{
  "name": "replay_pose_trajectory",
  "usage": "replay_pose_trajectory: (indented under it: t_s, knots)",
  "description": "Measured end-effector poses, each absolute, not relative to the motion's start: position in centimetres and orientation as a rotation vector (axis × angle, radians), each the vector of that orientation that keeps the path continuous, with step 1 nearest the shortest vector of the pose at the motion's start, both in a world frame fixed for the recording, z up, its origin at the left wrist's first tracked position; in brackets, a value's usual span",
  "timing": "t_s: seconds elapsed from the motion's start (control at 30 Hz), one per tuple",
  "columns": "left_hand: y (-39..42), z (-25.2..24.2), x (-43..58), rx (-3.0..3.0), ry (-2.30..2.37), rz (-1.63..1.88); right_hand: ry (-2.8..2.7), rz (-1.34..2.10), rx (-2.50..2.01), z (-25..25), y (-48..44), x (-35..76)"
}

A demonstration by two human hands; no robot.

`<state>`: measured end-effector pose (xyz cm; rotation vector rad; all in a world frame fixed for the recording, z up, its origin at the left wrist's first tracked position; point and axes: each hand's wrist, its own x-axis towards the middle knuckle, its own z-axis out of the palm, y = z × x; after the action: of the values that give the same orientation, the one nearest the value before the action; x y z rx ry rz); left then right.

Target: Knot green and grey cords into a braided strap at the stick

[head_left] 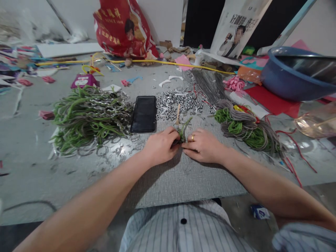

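Both hands meet over the middle of the table, pinching a short bundle of green and grey cord (185, 126) between them. My left hand (162, 145) is closed on the cord's left part, its fingertips curled and partly hidden. My right hand (201, 145), with a gold ring, is closed on the right side of the same cord. Just beyond the fingers lies a thin wooden stick (178, 113). Past it spreads a heap of small metal nuts (181, 101). A black phone (143, 114) rests beside the nuts, to the left.
Left lies a big pile of green and grey cords with metal chains (89, 119). Cord hanks (246, 126) and grey wires (210, 82) are at right. A blue basin (286, 77), red bag (123, 31), purple box (84, 80) and yellow cable (162, 63) stand farther back.
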<state>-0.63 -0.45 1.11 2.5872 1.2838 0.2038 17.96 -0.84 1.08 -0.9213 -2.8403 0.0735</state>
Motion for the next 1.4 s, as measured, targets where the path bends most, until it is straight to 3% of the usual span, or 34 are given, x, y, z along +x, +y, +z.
replay_pose_trajectory:
  t_s: [0.37,0.5,0.73,1.13,1.4]
  knots:
    - [0.0,1.2,-1.2,2.533,1.174,0.289,-2.965,0.719,-0.639,2.4,-2.1,18.2]
    - [0.1,1.1,-1.2,2.496,1.218,0.306,-2.986,0.794,-0.513,2.6,-2.8,18.0]
    - [-0.9,0.4,-0.4,2.601,1.376,0.432,-2.431,0.350,-0.982,1.2,-1.4,18.0]
    - [-1.5,-0.2,-0.3,2.560,1.403,0.438,-2.733,0.144,-1.350,0.1,-0.9,17.6]
    - [-2.1,-0.2,-0.2,2.688,1.462,0.153,-2.738,-0.049,-1.487,0.4,-1.3,17.6]
